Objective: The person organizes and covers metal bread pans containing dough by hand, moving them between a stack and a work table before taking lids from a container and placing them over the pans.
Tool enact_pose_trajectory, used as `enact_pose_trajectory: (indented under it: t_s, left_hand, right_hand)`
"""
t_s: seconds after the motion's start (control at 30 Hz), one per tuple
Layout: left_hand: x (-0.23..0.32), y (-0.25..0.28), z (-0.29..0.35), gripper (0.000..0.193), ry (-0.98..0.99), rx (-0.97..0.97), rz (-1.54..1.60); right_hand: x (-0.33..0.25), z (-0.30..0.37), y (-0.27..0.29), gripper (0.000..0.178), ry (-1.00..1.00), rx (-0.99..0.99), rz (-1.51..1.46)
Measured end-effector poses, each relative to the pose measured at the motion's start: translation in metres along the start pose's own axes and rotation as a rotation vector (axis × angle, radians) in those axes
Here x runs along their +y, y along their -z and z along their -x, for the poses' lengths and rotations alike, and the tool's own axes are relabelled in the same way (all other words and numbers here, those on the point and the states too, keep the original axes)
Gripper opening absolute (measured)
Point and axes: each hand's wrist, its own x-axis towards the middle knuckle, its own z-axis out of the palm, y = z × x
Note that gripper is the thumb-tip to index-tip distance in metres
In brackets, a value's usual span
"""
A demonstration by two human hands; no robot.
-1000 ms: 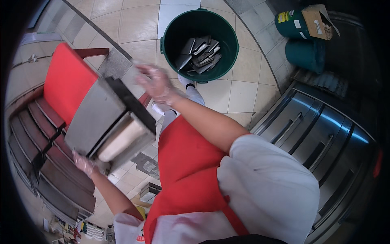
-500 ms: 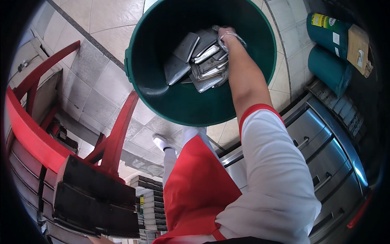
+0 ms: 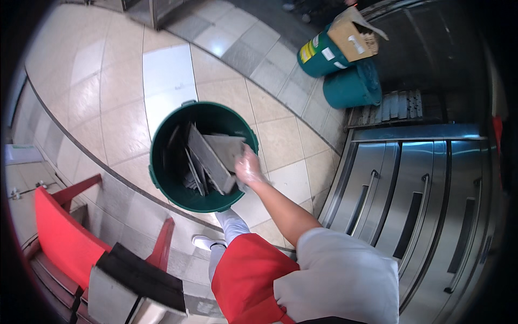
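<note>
My right hand (image 3: 248,168), in a clear plastic glove, reaches over the near right rim of a round green bin (image 3: 249,127). Its fingers are closed on the edge of a grey, flat rectangular metal pan (image 3: 218,148), tilted up above the bin's contents. Other rectangular metal pans (image 3: 195,170) lean and lie below it inside. My left hand is not seen. At the lower left, dark and grey rectangular pans (image 3: 140,278) sit close to my body; whatever supports them is hidden.
A red frame (image 3: 70,232) with pans stands at left. Steel doors with long handles (image 3: 415,216) line the right. Two more green bins (image 3: 353,86), one topped by a cardboard box (image 3: 353,40), stand at the far right. Tiled floor (image 3: 124,129) surrounds the bin.
My right hand has come up from deep in the bin and now holds a pan near the rim. My view has shifted, so the bin appears lower and further left.
</note>
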Motion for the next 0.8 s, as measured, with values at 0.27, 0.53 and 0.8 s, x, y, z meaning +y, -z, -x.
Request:
enact_pose_trajectory:
  t_s: [0.27,0.53,0.8]
  left_hand:
    - [-0.093,0.048,-0.117,0.057,-0.217,-0.246,0.25]
    - [-0.035,0.039,-0.084,0.061,0.113,-0.7,0.376]
    - [-0.049,0.119,-0.029,0.064,-0.53,-0.329,-0.068]
  right_hand:
    - [-0.014,0.08,0.276,0.01,-0.386,0.848,-1.244]
    - [-0.095,0.142,0.352,0.02,0.419,0.576,0.079]
    - [-0.047,0.265,0.117,0.023,0.685,-0.455,0.773]
